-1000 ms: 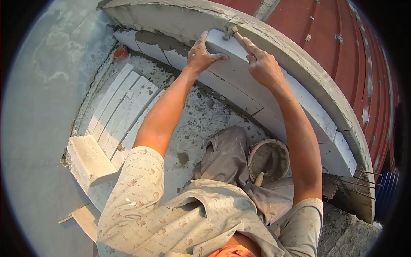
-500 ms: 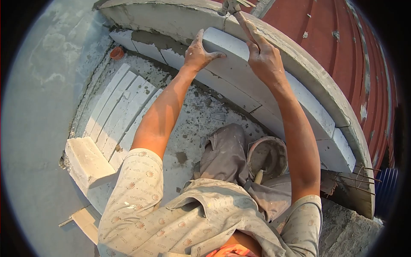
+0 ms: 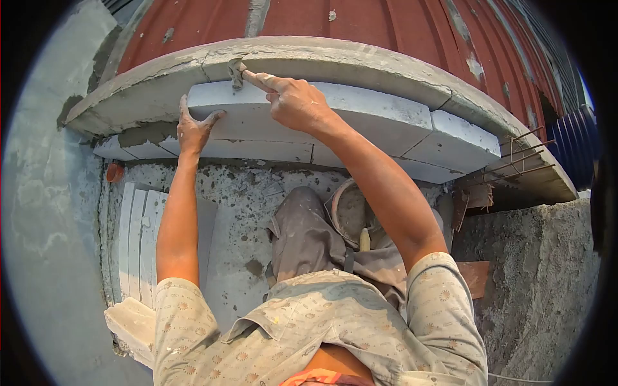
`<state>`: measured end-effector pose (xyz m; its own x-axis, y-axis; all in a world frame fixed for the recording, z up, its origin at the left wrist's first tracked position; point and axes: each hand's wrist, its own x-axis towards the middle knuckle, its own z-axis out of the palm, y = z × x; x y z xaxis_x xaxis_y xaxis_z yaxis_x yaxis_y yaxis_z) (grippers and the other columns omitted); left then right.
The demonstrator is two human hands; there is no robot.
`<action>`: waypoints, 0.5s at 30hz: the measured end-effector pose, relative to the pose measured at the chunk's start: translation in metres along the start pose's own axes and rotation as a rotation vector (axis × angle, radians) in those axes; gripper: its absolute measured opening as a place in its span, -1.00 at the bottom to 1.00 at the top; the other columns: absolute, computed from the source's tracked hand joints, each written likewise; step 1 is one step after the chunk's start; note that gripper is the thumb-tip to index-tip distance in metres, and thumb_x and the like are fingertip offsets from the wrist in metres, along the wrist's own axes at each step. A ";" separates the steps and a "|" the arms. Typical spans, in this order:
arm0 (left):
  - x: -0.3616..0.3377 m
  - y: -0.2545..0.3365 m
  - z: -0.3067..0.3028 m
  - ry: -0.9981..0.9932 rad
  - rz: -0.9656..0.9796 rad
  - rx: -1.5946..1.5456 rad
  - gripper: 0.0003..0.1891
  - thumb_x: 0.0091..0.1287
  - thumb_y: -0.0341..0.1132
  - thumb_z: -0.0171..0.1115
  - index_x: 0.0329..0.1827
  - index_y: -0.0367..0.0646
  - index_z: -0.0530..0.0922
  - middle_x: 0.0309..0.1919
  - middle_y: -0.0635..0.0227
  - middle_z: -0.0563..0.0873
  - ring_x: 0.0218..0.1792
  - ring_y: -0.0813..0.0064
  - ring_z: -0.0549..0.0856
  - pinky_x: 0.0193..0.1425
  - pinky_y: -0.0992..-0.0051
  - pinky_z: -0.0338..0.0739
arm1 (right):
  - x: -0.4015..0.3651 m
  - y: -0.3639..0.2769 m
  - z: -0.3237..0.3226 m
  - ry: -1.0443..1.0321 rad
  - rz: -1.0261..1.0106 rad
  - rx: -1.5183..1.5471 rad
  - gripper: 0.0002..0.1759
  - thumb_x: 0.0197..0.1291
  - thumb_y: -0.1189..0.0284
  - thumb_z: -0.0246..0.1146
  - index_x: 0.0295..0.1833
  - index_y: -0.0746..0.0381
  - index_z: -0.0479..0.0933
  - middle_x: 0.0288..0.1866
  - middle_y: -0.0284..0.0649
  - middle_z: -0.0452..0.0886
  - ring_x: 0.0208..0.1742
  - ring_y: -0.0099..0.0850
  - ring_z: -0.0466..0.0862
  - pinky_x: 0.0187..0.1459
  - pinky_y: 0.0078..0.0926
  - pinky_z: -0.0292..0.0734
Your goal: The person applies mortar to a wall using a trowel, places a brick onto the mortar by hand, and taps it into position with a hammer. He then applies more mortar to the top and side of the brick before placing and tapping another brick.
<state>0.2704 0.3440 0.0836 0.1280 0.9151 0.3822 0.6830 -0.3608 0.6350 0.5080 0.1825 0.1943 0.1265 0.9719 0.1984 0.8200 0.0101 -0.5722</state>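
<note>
My left hand (image 3: 192, 128) presses against the left end of a pale grey block (image 3: 360, 116), fingers spread on its face and thumb on its top edge. This block sits on a lower course of blocks (image 3: 257, 149) along a curved concrete parapet (image 3: 335, 61). My right hand (image 3: 295, 101) grips the handle of a small hammer (image 3: 237, 72), whose head touches the top of the block near the parapet. A second upper block (image 3: 460, 145) lies to the right.
A mortar pan (image 3: 351, 215) with a wooden-handled tool stands beside my knee. Several slabs (image 3: 138, 238) lie stacked on the floor at left, a broken block (image 3: 132, 325) near them. Rusty rebar (image 3: 524, 154) juts out at right. Red corrugated roofing (image 3: 360, 22) lies beyond.
The view has swung round to the right. The hammer, raised half a second ago, has come down onto the top of the block. My left hand stays on the block's end.
</note>
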 end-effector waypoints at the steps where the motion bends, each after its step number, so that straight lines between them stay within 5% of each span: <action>1: 0.000 0.003 -0.002 -0.012 -0.023 0.006 0.27 -0.13 0.29 0.64 0.58 -0.22 0.20 0.32 -0.18 0.56 0.33 -0.08 0.58 0.38 0.17 0.50 | -0.010 -0.011 -0.017 -0.006 0.038 0.003 -0.37 0.42 0.37 0.10 0.57 -0.27 0.31 -0.19 0.09 0.74 -0.16 0.10 0.73 -0.03 -0.01 0.59; 5: -0.002 0.003 -0.003 -0.004 0.002 0.018 0.24 -0.11 0.27 0.64 0.57 -0.24 0.22 0.35 -0.17 0.54 0.34 -0.09 0.57 0.37 0.17 0.49 | -0.042 0.010 -0.026 -0.034 0.114 -0.154 -0.22 0.33 0.44 0.11 0.62 -0.38 0.20 -0.20 -0.02 0.77 -0.16 -0.06 0.77 -0.09 -0.10 0.66; 8: 0.003 -0.006 0.003 0.015 0.037 0.007 0.25 -0.11 0.29 0.64 0.57 -0.25 0.22 0.36 -0.15 0.53 0.35 -0.09 0.56 0.39 0.17 0.47 | -0.049 0.045 -0.037 0.158 0.034 -0.014 -0.37 0.40 0.40 0.10 0.54 -0.30 0.35 -0.30 0.04 0.73 -0.29 0.03 0.72 -0.12 -0.02 0.60; 11: -0.003 -0.001 0.002 0.001 0.008 0.021 0.27 -0.12 0.31 0.63 0.57 -0.26 0.22 0.36 -0.16 0.53 0.35 -0.09 0.56 0.40 0.17 0.47 | -0.076 0.039 -0.059 0.085 0.204 -0.131 -0.40 0.39 0.41 0.11 0.52 -0.24 0.40 -0.24 0.07 0.74 -0.21 0.04 0.73 -0.05 -0.04 0.60; 12: -0.003 0.003 -0.002 0.003 0.000 0.032 0.28 -0.13 0.32 0.63 0.57 -0.26 0.21 0.36 -0.17 0.53 0.35 -0.09 0.56 0.40 0.17 0.47 | -0.079 0.042 -0.072 -0.041 0.277 -0.180 -0.45 0.41 0.38 0.14 0.50 -0.10 0.44 -0.05 0.13 0.74 -0.11 0.01 0.74 0.02 -0.05 0.59; 15: -0.001 0.001 -0.004 -0.047 -0.003 -0.007 0.29 -0.14 0.36 0.61 0.57 -0.25 0.22 0.41 -0.19 0.46 0.42 -0.09 0.49 0.45 0.17 0.42 | -0.099 0.102 -0.085 0.200 0.092 -0.053 -0.45 0.40 0.37 0.20 0.50 0.00 0.44 0.13 0.13 0.70 -0.06 -0.07 0.75 0.04 -0.10 0.58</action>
<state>0.2683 0.3418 0.0867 0.1596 0.9235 0.3489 0.6782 -0.3594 0.6410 0.6271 0.0676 0.1839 0.3060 0.9021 0.3042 0.8275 -0.0940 -0.5536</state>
